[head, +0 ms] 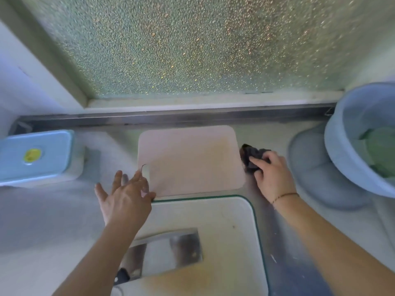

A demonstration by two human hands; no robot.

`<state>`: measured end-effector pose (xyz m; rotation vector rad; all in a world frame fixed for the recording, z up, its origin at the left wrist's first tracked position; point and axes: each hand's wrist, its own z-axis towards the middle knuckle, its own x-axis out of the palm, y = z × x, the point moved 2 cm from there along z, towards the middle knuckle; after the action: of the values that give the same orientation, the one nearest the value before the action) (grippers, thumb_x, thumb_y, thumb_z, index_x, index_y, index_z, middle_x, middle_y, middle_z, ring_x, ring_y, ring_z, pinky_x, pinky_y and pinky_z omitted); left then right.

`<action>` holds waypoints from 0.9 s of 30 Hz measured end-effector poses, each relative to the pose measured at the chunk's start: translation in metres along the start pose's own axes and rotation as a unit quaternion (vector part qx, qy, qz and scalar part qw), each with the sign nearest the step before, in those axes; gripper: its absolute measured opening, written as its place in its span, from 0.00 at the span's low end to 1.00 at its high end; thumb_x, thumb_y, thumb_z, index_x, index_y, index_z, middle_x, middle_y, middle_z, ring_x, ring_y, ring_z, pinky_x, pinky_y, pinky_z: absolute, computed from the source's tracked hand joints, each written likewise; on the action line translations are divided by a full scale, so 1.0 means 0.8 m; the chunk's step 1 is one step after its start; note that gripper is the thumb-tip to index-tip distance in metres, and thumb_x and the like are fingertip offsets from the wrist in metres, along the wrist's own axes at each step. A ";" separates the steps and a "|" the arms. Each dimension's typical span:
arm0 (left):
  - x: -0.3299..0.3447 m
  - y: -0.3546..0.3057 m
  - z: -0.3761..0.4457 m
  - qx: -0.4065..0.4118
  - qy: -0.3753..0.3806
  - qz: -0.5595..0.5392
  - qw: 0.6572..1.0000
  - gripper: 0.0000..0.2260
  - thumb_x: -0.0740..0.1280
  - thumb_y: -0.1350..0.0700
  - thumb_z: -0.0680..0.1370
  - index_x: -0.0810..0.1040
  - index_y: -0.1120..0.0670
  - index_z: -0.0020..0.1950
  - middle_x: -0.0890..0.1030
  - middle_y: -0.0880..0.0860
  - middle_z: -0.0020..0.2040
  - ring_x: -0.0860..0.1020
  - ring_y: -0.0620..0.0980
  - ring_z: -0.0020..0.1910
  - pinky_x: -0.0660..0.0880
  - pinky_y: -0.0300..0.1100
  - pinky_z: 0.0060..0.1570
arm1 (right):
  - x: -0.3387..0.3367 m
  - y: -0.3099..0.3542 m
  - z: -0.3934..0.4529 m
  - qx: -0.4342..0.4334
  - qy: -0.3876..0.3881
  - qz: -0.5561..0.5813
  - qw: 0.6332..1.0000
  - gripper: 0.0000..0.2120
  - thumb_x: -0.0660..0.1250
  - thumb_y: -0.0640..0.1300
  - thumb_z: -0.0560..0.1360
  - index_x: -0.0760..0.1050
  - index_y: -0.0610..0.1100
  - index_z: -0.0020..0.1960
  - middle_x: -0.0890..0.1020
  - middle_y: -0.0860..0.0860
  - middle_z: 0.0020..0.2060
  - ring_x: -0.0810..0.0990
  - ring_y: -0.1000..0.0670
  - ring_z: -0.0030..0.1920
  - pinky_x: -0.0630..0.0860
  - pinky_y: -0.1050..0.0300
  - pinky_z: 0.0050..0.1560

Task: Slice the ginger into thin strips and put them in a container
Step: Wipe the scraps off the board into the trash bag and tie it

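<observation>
A pale pink cutting board [190, 159] lies on the metal counter below the window. My left hand [125, 195] is spread open at its near left corner, thumb touching the edge. My right hand [272, 175] grips a dark crumpled cloth [251, 155] just off the board's right edge. A cleaver [166, 253] lies flat on a white board with a green rim [235, 231] near me, its dark handle partly under my left forearm. A lidded light-blue container [36, 155] stands at the far left. No ginger is visible.
A light-blue basin [350, 133] with something green inside sits tilted on an upturned blue bowl [316, 169] at the right. A metal rail [171, 117] and the frosted window [192, 50] bound the counter at the back.
</observation>
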<state>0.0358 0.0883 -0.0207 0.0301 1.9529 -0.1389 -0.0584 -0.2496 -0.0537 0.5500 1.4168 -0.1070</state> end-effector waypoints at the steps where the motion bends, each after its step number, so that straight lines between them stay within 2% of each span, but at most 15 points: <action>1: 0.001 -0.005 0.000 0.001 -0.007 -0.020 1.000 0.10 0.65 0.44 0.81 0.78 0.41 0.61 0.65 0.40 0.79 0.52 0.48 0.82 0.45 0.59 0.77 | -0.008 0.005 0.006 -0.023 0.009 0.017 1.000 0.16 0.65 0.38 0.72 0.81 0.46 0.58 0.76 0.45 0.52 0.75 0.39 0.53 0.79 0.45 0.49; 3: 0.003 -0.023 -0.002 0.019 -0.031 -0.055 0.998 0.16 0.67 0.48 0.81 0.77 0.43 0.69 0.65 0.44 0.79 0.55 0.51 0.81 0.48 0.57 0.78 | -0.015 0.050 0.025 -0.157 0.015 0.077 0.984 0.18 0.60 0.41 0.72 0.81 0.45 0.59 0.77 0.44 0.51 0.77 0.40 0.52 0.78 0.47 0.52; 4: 0.006 -0.033 -0.003 0.033 -0.044 -0.077 0.995 0.18 0.68 0.51 0.81 0.76 0.45 0.72 0.66 0.46 0.79 0.59 0.52 0.80 0.50 0.57 0.78 | -0.009 0.080 0.033 -0.250 0.030 0.101 0.962 0.20 0.58 0.42 0.71 0.80 0.45 0.59 0.78 0.43 0.51 0.77 0.41 0.51 0.77 0.49 0.54; 6: 0.016 -0.048 -0.003 0.049 -0.051 -0.127 0.989 0.18 0.69 0.56 0.80 0.78 0.47 0.71 0.69 0.50 0.78 0.69 0.54 0.75 0.60 0.55 0.75 | 0.013 0.135 0.032 -0.403 0.062 0.098 0.908 0.20 0.60 0.41 0.71 0.80 0.46 0.61 0.78 0.44 0.51 0.77 0.42 0.49 0.75 0.50 0.51; 9: 0.032 -0.047 0.000 0.037 -0.069 -0.176 0.981 0.17 0.70 0.60 0.79 0.82 0.46 0.66 0.74 0.50 0.74 0.74 0.55 0.70 0.72 0.52 0.65 | 0.045 0.172 -0.005 -0.504 0.130 0.009 0.854 0.16 0.67 0.44 0.70 0.82 0.52 0.57 0.80 0.48 0.49 0.76 0.43 0.48 0.70 0.51 0.41; 11: 0.038 -0.046 -0.001 0.034 -0.076 -0.184 0.979 0.16 0.70 0.60 0.80 0.83 0.45 0.65 0.74 0.48 0.74 0.75 0.54 0.69 0.74 0.51 0.63 | 0.039 0.149 -0.017 -0.491 0.156 0.008 0.857 0.15 0.63 0.47 0.70 0.83 0.53 0.53 0.80 0.51 0.47 0.76 0.45 0.46 0.66 0.54 0.38; 13: 0.044 -0.045 0.000 0.029 -0.077 -0.190 0.978 0.15 0.69 0.60 0.80 0.83 0.45 0.64 0.73 0.47 0.75 0.76 0.54 0.68 0.75 0.49 0.64 | 0.026 0.097 -0.022 -0.468 0.145 0.013 0.872 0.17 0.59 0.49 0.69 0.84 0.55 0.50 0.80 0.54 0.44 0.77 0.47 0.44 0.68 0.55 0.38; 16: 0.049 -0.043 0.000 0.029 -0.086 -0.210 0.973 0.16 0.69 0.63 0.79 0.84 0.48 0.63 0.73 0.49 0.75 0.75 0.56 0.69 0.73 0.51 0.68 | -0.002 -0.004 -0.038 -0.389 0.138 0.008 0.911 0.16 0.62 0.47 0.67 0.83 0.57 0.51 0.77 0.55 0.41 0.76 0.48 0.44 0.72 0.54 0.39; 18: 0.048 -0.049 -0.002 0.032 -0.086 -0.188 0.978 0.17 0.68 0.64 0.79 0.82 0.50 0.66 0.71 0.50 0.76 0.71 0.58 0.73 0.69 0.53 0.72 | -0.020 -0.043 -0.047 -0.364 0.150 0.009 0.919 0.18 0.62 0.45 0.67 0.83 0.56 0.52 0.76 0.54 0.42 0.76 0.48 0.44 0.74 0.51 0.39; 20: 0.044 -0.068 -0.016 0.029 -0.080 -0.104 0.991 0.18 0.65 0.59 0.82 0.77 0.50 0.71 0.66 0.51 0.79 0.63 0.57 0.77 0.61 0.54 0.74 | -0.031 -0.045 -0.042 -0.362 0.148 0.033 0.920 0.17 0.62 0.44 0.67 0.83 0.53 0.51 0.78 0.51 0.44 0.77 0.47 0.44 0.77 0.52 0.40; 22: 0.040 -0.092 -0.034 0.048 -0.073 -0.082 0.993 0.21 0.62 0.50 0.83 0.70 0.49 0.76 0.60 0.50 0.82 0.55 0.56 0.81 0.54 0.56 0.77 | -0.043 -0.023 -0.017 -0.306 0.102 0.098 0.941 0.17 0.61 0.44 0.68 0.82 0.50 0.54 0.80 0.49 0.46 0.78 0.46 0.46 0.79 0.54 0.44; 24: 0.044 -0.114 -0.052 0.071 -0.032 -0.073 0.994 0.30 0.59 0.37 0.82 0.60 0.47 0.81 0.52 0.48 0.84 0.47 0.55 0.82 0.47 0.58 0.79 | -0.051 0.009 0.020 -0.243 0.041 0.161 0.956 0.20 0.62 0.42 0.69 0.79 0.46 0.61 0.80 0.47 0.50 0.78 0.46 0.50 0.76 0.56 0.52; 27: 0.061 -0.133 -0.068 0.071 0.046 -0.014 0.996 0.44 0.56 0.23 0.73 0.46 0.41 0.82 0.41 0.47 0.84 0.40 0.56 0.82 0.43 0.63 0.78 | -0.039 0.067 0.079 -0.269 -0.005 0.204 0.941 0.22 0.63 0.40 0.70 0.76 0.37 0.63 0.78 0.41 0.52 0.77 0.42 0.53 0.71 0.57 0.59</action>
<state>-0.0421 -0.0131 -0.0365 0.1037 2.0336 -0.3004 0.0140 -0.2372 -0.0047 0.3719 1.2241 0.5954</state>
